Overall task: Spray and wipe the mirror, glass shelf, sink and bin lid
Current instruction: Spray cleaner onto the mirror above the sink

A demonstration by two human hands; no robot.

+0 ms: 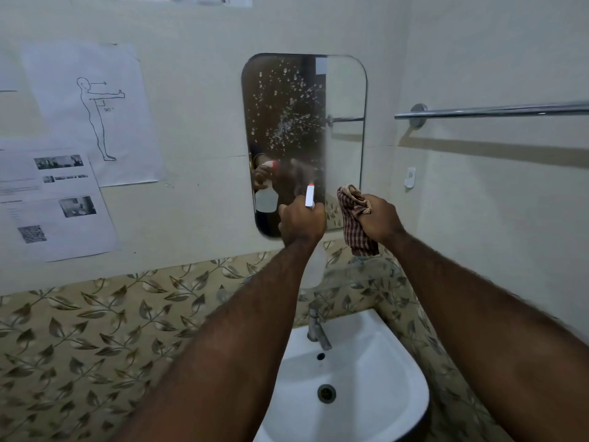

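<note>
White spray droplets (283,124) speckle the upper left part of the round-cornered wall mirror (345,90). I therefore judge the task to be at step 1 of 4: the mirror is partly sprayed, not yet wiped, and its right side looks dry. The left hand (301,223) has its grip curled tight round the neck of a translucent plastic spray bottle (310,196), whose white nozzle points at the lower mirror from close by. The right hand (379,218) holds a bunched brown checked cloth (353,224) in a closed grip, just beside the mirror's lower right corner; whether the cloth touches the glass I cannot tell. Left to do are wiping the mirror, then the clear glass shelf (366,272), faint and blurred just under it, then the white ceramic sink (382,362) below, and the bin lid, which is out of view. A chrome tap (317,327) stands at the sink's back edge and will need wiping round. A chrome towel rail (494,110) runs along the right wall, and printed paper sheets (92,106) hang left of the mirror; neither blocks the glass.
</note>
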